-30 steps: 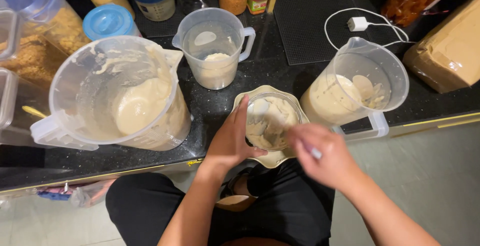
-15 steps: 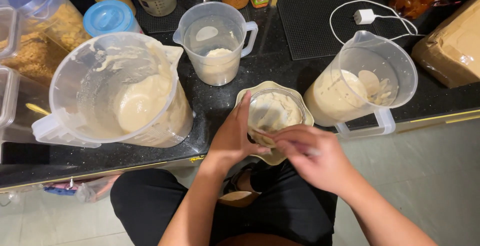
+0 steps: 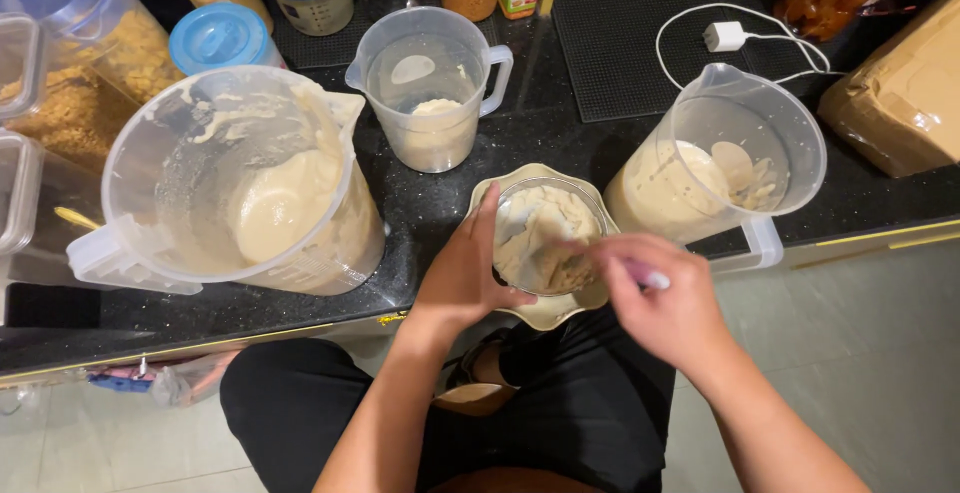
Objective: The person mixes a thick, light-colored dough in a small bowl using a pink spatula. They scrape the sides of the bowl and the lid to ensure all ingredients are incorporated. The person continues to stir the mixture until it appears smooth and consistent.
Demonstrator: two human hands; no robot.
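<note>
Vs. the frames from a sec ago, the right hand [image 3: 665,308] has shifted from just off the near rim of the small glass bowl [image 3: 548,238] to over its near-right edge, fingers closed round a pale-handled utensil [image 3: 648,275] w/ its working end down in the thick beige batter [image 3: 535,243]; the tip is blurred, so can't tell if it's a spoon or spatula. The left hand [image 3: 462,278] keeps its spot on the bowl's left side, thumb up along the rim, fingers wrapped around the wall, gripping it steady. The bowl sits in a tan scalloped dish [image 3: 560,308] at the near edge of the black desk [image 3: 440,208], partly overhanging the person's lap. The batter surface looks more gouged & pushed toward the far side than before, so my read is that stirring/scraping is in full swing, not finishing; the bowl is approx. half full. Other stuff hasn't budged: big clear jug [image 3: 235,188] at left w/ batter smeared up its walls, smaller jug [image 3: 430,88] behind w/ a little batter at the bottom, and a third jug [image 3: 720,168] at right holding batter, just beside the dish. A blue-lidded tub [image 3: 215,38] stands at back left, a white charger & cable [image 3: 728,35] at back right, a brown parcel [image 3: 900,93] at the far right edge. View has tilted down a bit, so more lap & floor shows now.
</note>
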